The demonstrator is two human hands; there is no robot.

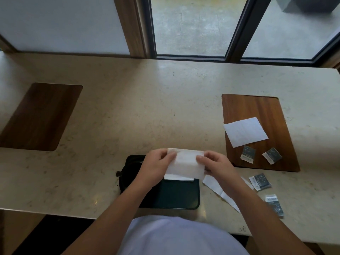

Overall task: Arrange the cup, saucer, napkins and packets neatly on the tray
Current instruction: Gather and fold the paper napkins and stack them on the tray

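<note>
My left hand (156,165) and my right hand (215,165) both pinch a white napkin (185,163), held flat above the dark tray (180,196) at the counter's near edge. Another white napkin (179,178) lies on the tray just under it. A dark cup and saucer (127,179) sit on the tray's left side, mostly hidden by my left arm. A third napkin (245,134) lies on the right wooden inlay (257,111). Two grey packets (248,155) (272,155) rest on that inlay. Two more packets (260,181) (274,205) lie on the counter.
A folded white paper (219,189) lies on the beige counter (138,107) right of the tray, partly under my right arm. A second wooden inlay (40,116) is at the left. A wall and window frames stand behind the counter.
</note>
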